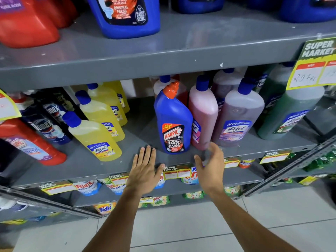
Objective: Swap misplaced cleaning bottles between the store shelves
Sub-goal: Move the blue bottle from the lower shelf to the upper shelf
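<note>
Both empty, the left hand (144, 169) flat and the right hand (211, 161) spread open flank a blue Harpic bottle (172, 120) misplaced among Lizol bottles (202, 113) on the middle shelf (76, 166), best gripped around its waist, lifted straight

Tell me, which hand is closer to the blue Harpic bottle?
Left, narrowly. The left hand lies just below-left of the Harpic bottle; the right hand is open, lower right.

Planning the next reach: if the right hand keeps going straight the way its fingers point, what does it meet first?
Most likely the pink Lizol bottle, just ahead of the right hand; depth is unclear, so the Harpic bottle beside it is possible.
</note>
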`<state>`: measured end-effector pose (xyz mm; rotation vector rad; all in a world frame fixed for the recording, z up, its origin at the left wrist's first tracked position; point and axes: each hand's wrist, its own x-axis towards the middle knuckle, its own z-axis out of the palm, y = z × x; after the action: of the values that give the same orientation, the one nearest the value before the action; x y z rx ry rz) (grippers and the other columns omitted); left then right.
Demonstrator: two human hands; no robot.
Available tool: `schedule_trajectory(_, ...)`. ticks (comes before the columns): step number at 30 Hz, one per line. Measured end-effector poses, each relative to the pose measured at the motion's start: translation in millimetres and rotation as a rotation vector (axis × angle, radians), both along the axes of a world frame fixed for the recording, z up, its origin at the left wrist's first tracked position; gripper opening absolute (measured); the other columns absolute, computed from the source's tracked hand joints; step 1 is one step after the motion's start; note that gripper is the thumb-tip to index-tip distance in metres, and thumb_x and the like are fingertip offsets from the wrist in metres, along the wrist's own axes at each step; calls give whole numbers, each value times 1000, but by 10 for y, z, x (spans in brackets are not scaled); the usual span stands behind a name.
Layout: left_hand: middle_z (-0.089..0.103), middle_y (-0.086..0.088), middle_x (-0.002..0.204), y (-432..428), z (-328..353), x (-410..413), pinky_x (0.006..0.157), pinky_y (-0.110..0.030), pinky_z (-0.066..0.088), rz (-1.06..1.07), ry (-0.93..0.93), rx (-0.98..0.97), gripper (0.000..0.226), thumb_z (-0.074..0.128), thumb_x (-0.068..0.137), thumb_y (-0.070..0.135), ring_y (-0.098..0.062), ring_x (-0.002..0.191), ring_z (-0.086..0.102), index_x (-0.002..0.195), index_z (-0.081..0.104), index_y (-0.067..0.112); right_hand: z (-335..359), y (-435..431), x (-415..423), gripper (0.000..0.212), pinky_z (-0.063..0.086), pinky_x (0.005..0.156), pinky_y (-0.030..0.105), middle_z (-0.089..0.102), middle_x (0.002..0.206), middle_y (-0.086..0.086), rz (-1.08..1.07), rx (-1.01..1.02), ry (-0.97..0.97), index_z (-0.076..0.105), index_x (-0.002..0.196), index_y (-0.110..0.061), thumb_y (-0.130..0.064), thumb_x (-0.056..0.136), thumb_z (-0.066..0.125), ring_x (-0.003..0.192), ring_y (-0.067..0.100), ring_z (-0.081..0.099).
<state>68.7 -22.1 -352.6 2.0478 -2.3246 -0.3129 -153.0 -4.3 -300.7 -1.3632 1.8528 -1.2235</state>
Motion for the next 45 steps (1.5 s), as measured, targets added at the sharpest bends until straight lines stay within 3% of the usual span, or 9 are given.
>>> schedule_trajectory(7, 5, -9, 167, 101, 26, 32, 120, -38, -3, -9, 38, -87, 74, 23, 100, 56, -29, 154, 1, 157, 10, 10, 608, -81, 303, 69, 38, 115, 27, 44, 150, 7, 230, -292, 43, 41, 149, -8, -6, 88, 75, 141, 20, 43)
schedule_trajectory(9, 1, -8, 167, 96, 35, 17, 120, -38, -4, 3, 45, -73, 74, 24, 100, 56, -28, 154, -2, 157, 7, 11, 842, -258, 385, 84, 29, 121, 23, 36, 159, 6, 272, -279, 97, 31, 155, -10, -7, 85, 78, 149, 19, 33)
schedule_trajectory(11, -5, -5, 167, 81, 28, 18, 119, -36, -7, 17, 48, -36, 75, 21, 100, 58, -25, 153, -8, 157, 1, 14, 988, -411, 460, 99, 27, 122, 31, 31, 163, 6, 319, -206, 239, 23, 158, -10, -11, 80, 83, 152, 20, 28)
schedule_trajectory(15, -9, -2, 167, 72, 17, 41, 118, -35, -10, 14, 67, -18, 75, 19, 99, 58, -22, 153, -13, 157, -3, 16, 1013, -500, 549, 103, 31, 116, 40, 37, 159, 8, 260, -134, 459, 24, 158, -11, -17, 75, 86, 147, 26, 34)
schedule_trajectory(22, -8, -3, 167, 77, 0, 35, 120, -36, -9, 19, 75, -23, 75, 20, 100, 58, -23, 153, -12, 157, -3, 16, 901, -420, 587, 90, 40, 104, 42, 47, 145, 9, 88, -183, 397, 41, 148, -15, -20, 71, 88, 132, 29, 43)
schedule_trajectory(30, -5, 0, 167, 70, -41, 47, 119, -35, -9, 21, 64, -54, 76, 15, 98, 62, -21, 153, -10, 158, -1, 18, 759, -306, 459, 87, 51, 99, 44, 55, 129, -3, 176, -85, 13, 42, 136, -25, -1, 66, 87, 116, 19, 56)
schedule_trajectory(38, 4, -3, 168, 68, -50, 38, 121, -39, -3, 22, 74, -89, 75, 18, 99, 60, -24, 154, -1, 158, 8, 16, 635, -267, 343, 81, 51, 102, 45, 62, 127, 0, 159, -114, -63, 48, 137, -16, 2, 68, 87, 115, 21, 59)
schedule_trajectory(42, 4, -8, 167, 84, 1, 26, 123, -42, 0, 15, 85, -75, 74, 23, 101, 56, -27, 154, -1, 157, 8, 11, 617, -92, 252, 78, 53, 96, 47, 63, 121, -6, 142, -173, -59, 49, 130, -27, -5, 67, 89, 109, 20, 62)
schedule_trajectory(45, 5, -12, 167, 165, 129, -9, 123, -44, 1, 45, 136, -124, 72, 28, 102, 50, -31, 154, -1, 157, 8, 8, 719, 69, 142, 80, 57, 93, 43, 62, 113, -22, 152, -212, -61, 46, 120, -48, -10, 66, 91, 107, 7, 63)
